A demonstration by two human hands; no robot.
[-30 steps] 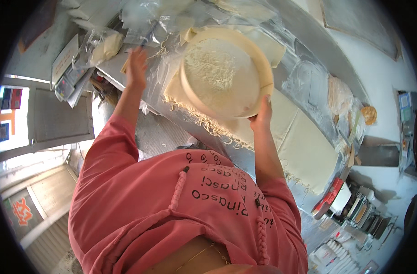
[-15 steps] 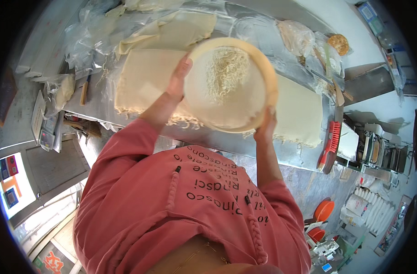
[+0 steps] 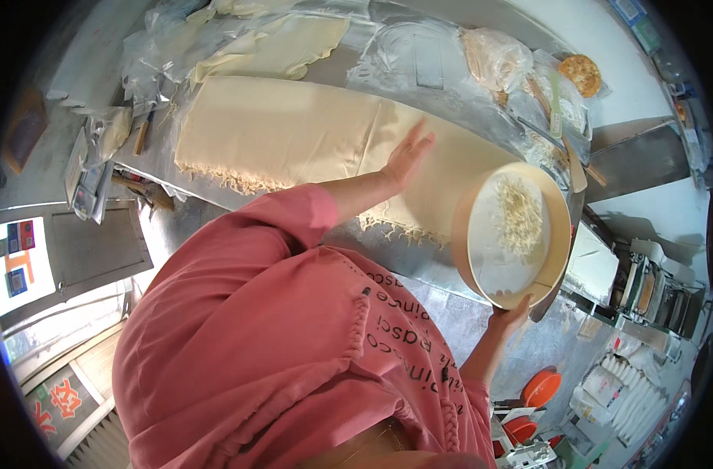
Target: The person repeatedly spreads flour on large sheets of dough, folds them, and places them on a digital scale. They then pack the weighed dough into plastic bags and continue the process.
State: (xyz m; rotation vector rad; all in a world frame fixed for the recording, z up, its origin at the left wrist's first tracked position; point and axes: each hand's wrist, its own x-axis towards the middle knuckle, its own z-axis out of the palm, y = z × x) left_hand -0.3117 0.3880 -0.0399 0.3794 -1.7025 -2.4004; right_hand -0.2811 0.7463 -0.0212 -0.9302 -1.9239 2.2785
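Observation:
My right hand [image 3: 512, 311] grips the near rim of a round, wooden-rimmed sieve [image 3: 559, 227]. The sieve is tilted at the right end of the worktable, and a heap of pale crumbly dough shreds [image 3: 519, 215] lies on its mesh. My left hand [image 3: 407, 160] is open, fingers spread, over a long layered sheet of dough [image 3: 278, 129]. Whether its palm touches the dough, I cannot tell. The sheet's near edge is ragged and fringed, and part of its right end is hidden behind the sieve.
Behind the long sheet lies another loose dough piece [image 3: 278, 51]. Clear plastic bags [image 3: 157, 51] crowd the back left. At the back right are a bag [image 3: 497, 59], a round golden flat cake [image 3: 580, 75] and a green-handled tool [image 3: 555, 105]. An orange basin [image 3: 541, 387] sits lower right.
The sieve has moved from over the table's middle to its right end, toward me. My left hand has let go of it and now reaches over the dough sheet.

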